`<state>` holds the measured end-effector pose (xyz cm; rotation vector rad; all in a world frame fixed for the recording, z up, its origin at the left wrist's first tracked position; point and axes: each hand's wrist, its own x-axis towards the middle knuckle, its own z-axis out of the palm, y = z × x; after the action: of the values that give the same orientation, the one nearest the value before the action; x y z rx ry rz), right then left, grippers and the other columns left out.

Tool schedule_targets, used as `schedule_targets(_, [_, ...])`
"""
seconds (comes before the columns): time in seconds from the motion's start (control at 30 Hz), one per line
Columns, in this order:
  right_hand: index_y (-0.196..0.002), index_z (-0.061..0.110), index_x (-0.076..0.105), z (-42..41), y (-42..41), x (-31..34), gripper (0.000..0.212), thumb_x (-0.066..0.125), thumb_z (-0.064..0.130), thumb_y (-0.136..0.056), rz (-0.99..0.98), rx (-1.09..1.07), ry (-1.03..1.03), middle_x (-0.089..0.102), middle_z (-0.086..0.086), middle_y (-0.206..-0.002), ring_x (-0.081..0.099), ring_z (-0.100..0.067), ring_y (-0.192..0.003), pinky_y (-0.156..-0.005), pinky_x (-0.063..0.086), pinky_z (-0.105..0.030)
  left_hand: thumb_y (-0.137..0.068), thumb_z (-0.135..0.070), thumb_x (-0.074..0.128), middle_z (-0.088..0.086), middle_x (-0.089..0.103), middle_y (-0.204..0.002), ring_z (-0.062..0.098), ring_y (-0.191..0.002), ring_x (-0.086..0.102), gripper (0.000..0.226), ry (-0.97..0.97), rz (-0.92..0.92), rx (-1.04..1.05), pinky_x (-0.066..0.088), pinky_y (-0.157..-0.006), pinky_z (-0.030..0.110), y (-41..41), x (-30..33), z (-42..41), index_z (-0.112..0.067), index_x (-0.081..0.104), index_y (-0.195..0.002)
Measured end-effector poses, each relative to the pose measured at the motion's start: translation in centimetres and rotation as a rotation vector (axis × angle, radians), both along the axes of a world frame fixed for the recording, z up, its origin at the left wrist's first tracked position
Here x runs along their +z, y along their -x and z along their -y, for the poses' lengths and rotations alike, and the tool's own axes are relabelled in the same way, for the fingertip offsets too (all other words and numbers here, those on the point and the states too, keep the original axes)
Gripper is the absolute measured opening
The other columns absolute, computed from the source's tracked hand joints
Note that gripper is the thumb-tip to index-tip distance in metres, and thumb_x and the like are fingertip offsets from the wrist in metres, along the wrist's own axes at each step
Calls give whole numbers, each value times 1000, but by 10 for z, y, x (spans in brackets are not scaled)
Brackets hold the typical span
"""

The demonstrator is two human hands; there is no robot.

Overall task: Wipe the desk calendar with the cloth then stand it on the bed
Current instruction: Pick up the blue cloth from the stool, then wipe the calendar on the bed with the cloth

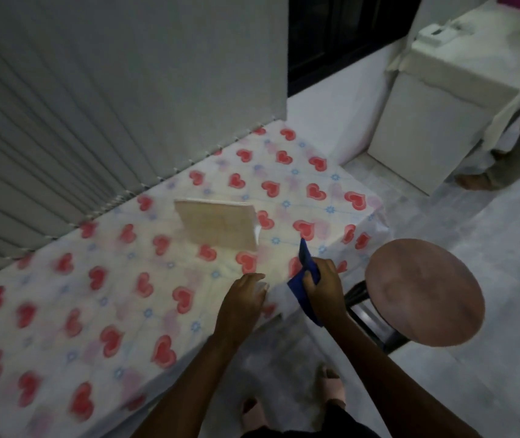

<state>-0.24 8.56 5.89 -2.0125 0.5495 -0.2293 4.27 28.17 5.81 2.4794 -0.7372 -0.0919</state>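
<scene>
At the bottom of the frame two bare feet point(331, 387) stand on the pale floor, and both forearms reach up toward the middle. The left hand point(246, 295) lies palm down at the near edge of the bed point(62, 311), fingers loosely spread and gripping nothing; whether it presses the sheet I cannot tell. Just to its right, the right hand point(323, 284) is closed around a dark blue cloth point(307, 270), one corner sticking up above the fist and the rest hanging below it. To the right of that hand, a round brown stool point(423, 298) stands on the floor beside the bed's corner. Further up, near the middle of the frame, the desk calendar point(217, 224) stands upright on the heart-patterned sheet, apart from both hands. Behind the bed, pale vertical blinds point(78, 105) fill the upper left. At upper right sits a white cabinet point(426, 115).
</scene>
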Motion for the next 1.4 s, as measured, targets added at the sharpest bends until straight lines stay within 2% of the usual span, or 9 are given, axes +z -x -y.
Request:
schedule_targets(0.07, [-106,7,59,-21,-9,3,17,55,2,-91,-11,15,32,51,-1,-99,51,-11,-83,-73,37,-19,-96,-26,55,4,68,-118,18,-109,63,27,74,-8,48,50,-96,27,-8,6,-25,-14,62,-119])
schedule_targets(0.23, [-91,8,56,-65,-37,11,13,52,-4,-87,67,63,105,55,-12,-92,49,-16,-77,-65,33,-10,-96,-40,50,-9,63,-125,7,-113,58,28,124,-87,179,49,-96,23,-34,11,-70,-32,54,-122])
schedule_targets(0.47, [-80,16,40,-84,-80,15,17,47,2,-86,112,14,85,47,-8,-81,42,-17,-67,-62,32,-22,-95,-37,52,-4,65,-120,11,-109,60,29,139,-57,219,44,-89,18,-80,11,-99,-25,57,-121])
schedule_targets(0.67, [-83,0,57,-78,-117,-6,16,42,5,-84,66,-4,49,61,-21,-87,57,-31,-74,-64,46,-36,-95,-31,53,2,62,-129,20,-116,58,33,136,-107,309,47,-95,31,-133,1,-111,-19,55,-126])
schedule_targets(0.83, [-70,6,53,-79,-152,-8,19,42,9,-85,114,28,25,58,-15,-66,54,-24,-54,-47,39,-34,-97,-29,47,4,57,-135,22,-122,54,38,191,-202,437,40,-92,25,-184,-5,-113,-20,47,-134])
schedule_targets(0.93, [-91,5,57,-82,-161,-22,14,44,5,-97,77,-10,46,61,-12,-87,60,-22,-71,-58,50,-33,-100,-20,44,9,52,-141,19,-128,49,41,208,-191,470,35,-99,24,-210,-11,-116,-11,43,-140])
schedule_targets(1.07, [-106,6,53,-79,-171,-35,13,50,1,-94,21,-92,41,55,-5,-101,58,-18,-84,-66,42,-14,-102,-24,39,3,67,-117,15,-109,61,27,261,-273,448,45,-87,17,-230,-17,-108,-15,59,-119])
schedule_targets(1.17, [-106,5,54,-72,-187,-32,18,49,-4,-92,39,-77,10,53,-7,-96,57,-24,-85,-70,46,-26,-101,-27,44,-8,64,-87,1,-81,61,15,301,-275,455,40,-63,4,-237,-16,-105,-25,58,-95])
schedule_targets(1.4, [-93,10,53,-73,-243,-12,12,43,9,-87,75,85,33,52,-2,-92,53,-20,-83,-72,43,-29,-99,-26,49,-11,60,-73,-8,-67,54,21,423,-302,582,40,-60,12,-238,-2,-127,-27,56,-80])
